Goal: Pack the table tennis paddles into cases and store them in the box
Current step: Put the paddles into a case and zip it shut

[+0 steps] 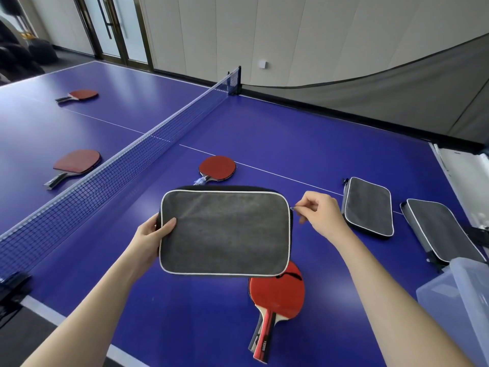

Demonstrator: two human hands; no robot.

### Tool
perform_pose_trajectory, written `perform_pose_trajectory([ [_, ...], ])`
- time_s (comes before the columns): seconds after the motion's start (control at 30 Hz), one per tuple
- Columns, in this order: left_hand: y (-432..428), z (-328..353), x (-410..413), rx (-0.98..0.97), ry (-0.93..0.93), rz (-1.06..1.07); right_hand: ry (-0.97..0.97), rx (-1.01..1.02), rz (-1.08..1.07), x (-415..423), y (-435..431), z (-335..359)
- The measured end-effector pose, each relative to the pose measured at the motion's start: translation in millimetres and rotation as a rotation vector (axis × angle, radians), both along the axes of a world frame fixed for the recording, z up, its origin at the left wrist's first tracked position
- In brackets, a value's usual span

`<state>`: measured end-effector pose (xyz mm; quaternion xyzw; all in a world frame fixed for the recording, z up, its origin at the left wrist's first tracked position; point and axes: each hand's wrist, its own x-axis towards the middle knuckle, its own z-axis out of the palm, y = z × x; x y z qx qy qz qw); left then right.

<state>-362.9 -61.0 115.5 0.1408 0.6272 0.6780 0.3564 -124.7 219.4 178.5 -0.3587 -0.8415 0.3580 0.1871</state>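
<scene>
The left hand grips the left short edge of a grey case, with the thumb laid on its top face and the fingers curled underneath. The right hand is at the case's right end. Its thumb and forefinger pinch what looks like the zip pull, though that is too small to be sure of. The case is held flat in the air above the blue surface, with white piping round its face.

Under the case's near right corner lies a red paddle. The case hides part of its blade, and its handle points toward the person. Beyond the case's far edge a second paddle lies red face up, close to the white centre line.

To the right, two more grey cases lie on the surface: an inner case and an outer case near the surface's end. A clear plastic box stands at the lower right, just in front of the outer case.

The net crosses on the left. Past it lie a third paddle close to the net and a fourth paddle well back.
</scene>
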Motion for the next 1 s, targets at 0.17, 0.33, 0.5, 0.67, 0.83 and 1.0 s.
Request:
perform_pose_trajectory([
  [0.17,3,6,3,-0.044,0.146,-0.039,-0.019,-0.005,-0.026,-1,3,0],
  [0.33,14,19,13,-0.094,0.315,-0.056,-0.037,0.053,-0.05,-11,-2,6],
  [0.5,30,32,25,-0.094,0.435,-0.058,0.035,0.145,-0.039,-22,-14,17],
  [0.67,40,38,33,-0.092,0.551,-0.017,0.14,0.138,-0.073,-25,-24,24],
  [0.83,53,41,40,-0.111,0.643,-0.037,0.204,0.127,-0.105,-27,-32,27],
  [1.0,65,46,44,-0.152,0.74,-0.045,0.255,0.093,-0.111,-31,-39,37],
])
